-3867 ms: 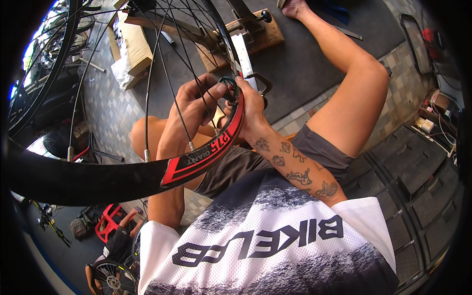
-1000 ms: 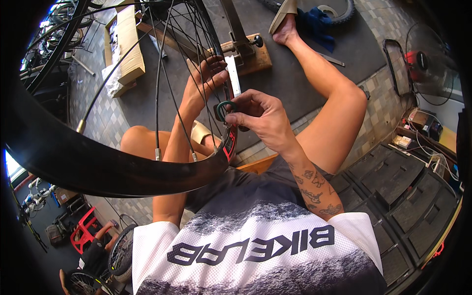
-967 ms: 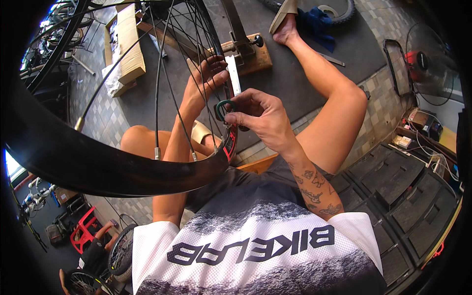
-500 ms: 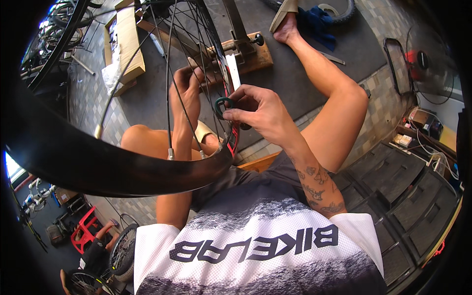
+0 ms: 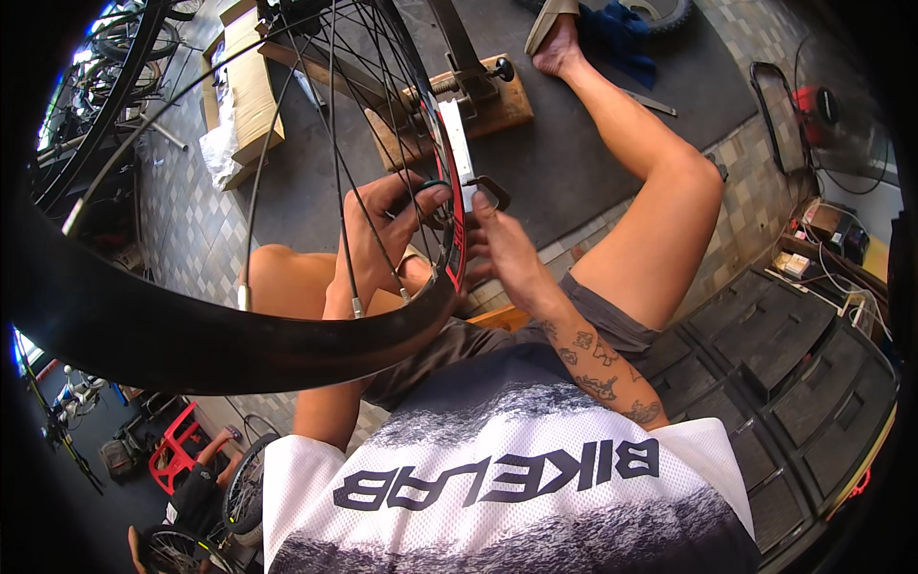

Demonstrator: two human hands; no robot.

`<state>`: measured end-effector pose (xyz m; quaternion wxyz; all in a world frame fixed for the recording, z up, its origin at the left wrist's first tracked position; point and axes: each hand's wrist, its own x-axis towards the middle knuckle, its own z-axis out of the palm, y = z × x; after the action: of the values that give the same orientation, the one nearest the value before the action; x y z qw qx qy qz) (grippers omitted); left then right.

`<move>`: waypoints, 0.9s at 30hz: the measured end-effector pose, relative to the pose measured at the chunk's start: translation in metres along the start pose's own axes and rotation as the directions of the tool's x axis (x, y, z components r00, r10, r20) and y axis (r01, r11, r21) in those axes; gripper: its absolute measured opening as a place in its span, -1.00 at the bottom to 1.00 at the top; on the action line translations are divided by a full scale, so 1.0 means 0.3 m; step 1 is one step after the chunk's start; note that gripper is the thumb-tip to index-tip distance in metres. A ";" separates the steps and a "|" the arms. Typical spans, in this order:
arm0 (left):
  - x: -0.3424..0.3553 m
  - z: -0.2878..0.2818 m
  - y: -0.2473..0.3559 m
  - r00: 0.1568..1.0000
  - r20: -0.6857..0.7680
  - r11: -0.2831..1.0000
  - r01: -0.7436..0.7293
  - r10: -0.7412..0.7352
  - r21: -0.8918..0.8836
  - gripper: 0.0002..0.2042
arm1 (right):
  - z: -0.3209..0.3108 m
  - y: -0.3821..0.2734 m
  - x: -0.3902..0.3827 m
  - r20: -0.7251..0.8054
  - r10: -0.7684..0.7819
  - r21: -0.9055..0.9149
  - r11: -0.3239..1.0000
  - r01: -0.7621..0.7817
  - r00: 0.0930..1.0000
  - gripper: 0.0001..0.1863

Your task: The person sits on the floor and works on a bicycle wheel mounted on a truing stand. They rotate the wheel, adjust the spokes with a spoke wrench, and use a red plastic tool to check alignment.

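Note:
A spoked bicycle wheel with a black rim [image 5: 239,340] stands in front of me, red markings on its side. My left hand [image 5: 375,225] reaches behind the spokes and pinches a dark green ring-shaped spoke wrench [image 5: 435,186], partly hidden, among the spokes close to the rim. On the rim's other side, my right hand [image 5: 510,251] holds nothing that I can see. Its thumb points up beside the silver arm [image 5: 456,143] of the truing stand, and its fingers are apart and slightly blurred. A dark bracket [image 5: 492,194] sits just above that thumb.
The stand's wooden base [image 5: 505,107] rests on a dark mat [image 5: 564,182]. Left of it lies an open cardboard box [image 5: 256,120]. Black drawers [image 5: 765,325] stand at the right. At lower left are a red chair [image 5: 177,448], another person and more wheels.
The spoke wrench has passed from my right hand to my left, which has come nearer the rim. My right hand has dropped slightly, fingers loosened. The wheel's spokes have shifted a little.

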<state>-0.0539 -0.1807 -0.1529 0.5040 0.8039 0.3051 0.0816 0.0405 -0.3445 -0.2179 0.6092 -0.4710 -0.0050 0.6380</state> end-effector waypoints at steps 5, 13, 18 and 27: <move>0.032 -0.010 -0.026 0.974 -0.005 0.941 -0.219 0.228 0.257 -0.75 | 0.075 0.070 0.036 0.078 0.007 0.396 0.917 -0.037 0.997 -0.33; 0.026 -0.024 -0.020 0.974 0.104 0.883 -0.224 0.199 0.412 -0.74 | 0.172 0.074 0.019 -0.075 0.029 0.670 0.742 0.029 0.997 -0.57; 0.024 0.006 -0.026 0.973 0.121 0.904 -0.229 0.198 0.360 -0.74 | 0.185 0.079 0.027 -0.120 0.007 0.698 0.711 0.079 0.993 -0.54; 0.032 -0.013 -0.003 0.968 0.234 0.942 -0.160 0.091 0.293 -0.78 | 0.178 0.088 0.013 -0.067 0.017 0.696 0.717 0.035 0.998 -0.56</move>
<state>-0.0481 -0.1720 -0.1535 0.3956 0.8949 0.2051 -0.0233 -0.0118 -0.3180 -0.2058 0.7445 -0.2291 0.2538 0.5734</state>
